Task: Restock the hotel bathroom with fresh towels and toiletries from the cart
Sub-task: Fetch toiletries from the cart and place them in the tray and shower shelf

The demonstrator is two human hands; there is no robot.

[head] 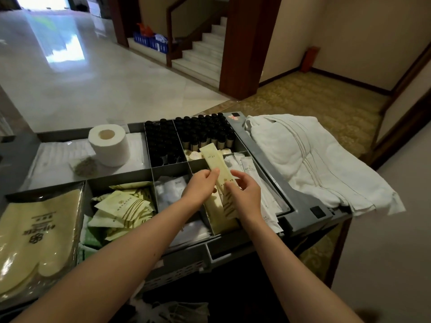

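The grey housekeeping cart [305, 220] stands in front of me with a divided tray on top. My left hand [200, 186] pinches a long pale-yellow toiletry packet [213, 157] that sticks up and away from me. My right hand [245, 194] grips another pale-yellow packet [229, 206] over the compartment holding more of them. White sachets [250, 169] lie in the slot to the right. A crumpled white towel [310, 159] is draped over the cart's right end.
A toilet paper roll [109, 145] stands at the tray's back left. Small black-capped bottles [193, 131] fill the back compartments. Square yellow sachets [123, 208] and bagged slippers [39, 231] lie at the left. Stairs [203, 50] rise beyond; carpet [314, 101] lies to the right.
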